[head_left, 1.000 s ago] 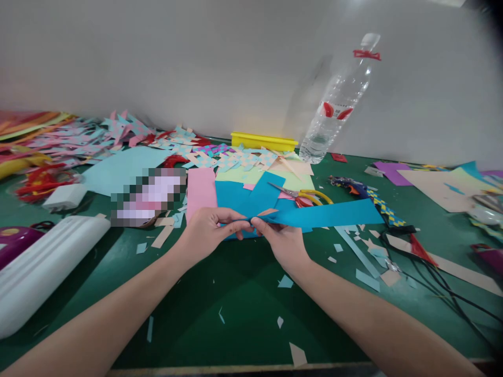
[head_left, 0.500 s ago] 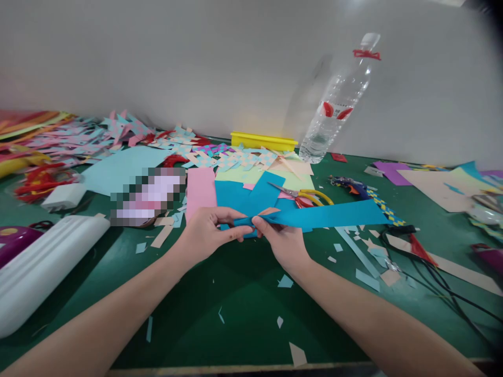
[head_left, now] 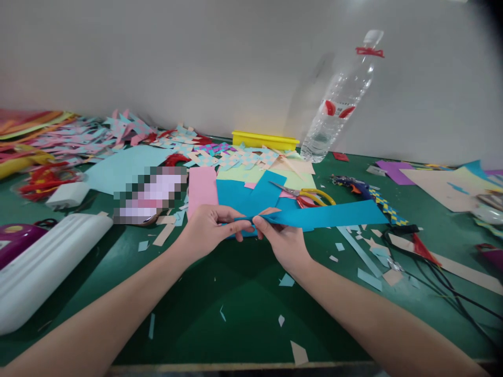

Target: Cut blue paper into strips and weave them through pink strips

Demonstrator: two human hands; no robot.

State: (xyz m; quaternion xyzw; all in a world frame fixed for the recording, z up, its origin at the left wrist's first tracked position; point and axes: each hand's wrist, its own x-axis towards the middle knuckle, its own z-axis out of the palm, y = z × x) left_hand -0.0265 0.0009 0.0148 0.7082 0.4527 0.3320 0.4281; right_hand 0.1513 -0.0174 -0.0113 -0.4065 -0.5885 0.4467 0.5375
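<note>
A long blue paper strip is pinched between my two hands at mid-table, its flat end reaching out to the right. My left hand grips the narrow, folded left part of it between thumb and fingers. Close beside it, my right hand pinches the strip where the fold begins to widen. Behind the hands lie more blue paper pieces, a pink paper strip, and scissors with yellow and red handles. The right fingers are partly hidden behind the paper.
A clear bottle leans on the wall at the back, beside a yellow tray-like piece. On the left lie a phone, a long white device and a white adapter. Black cables and paper scraps spread over the right.
My left thumb and fingers have pressed closer together, and the strip's left part looks flatter. The right hand keeps its pinch. The whole view has shifted slightly.
</note>
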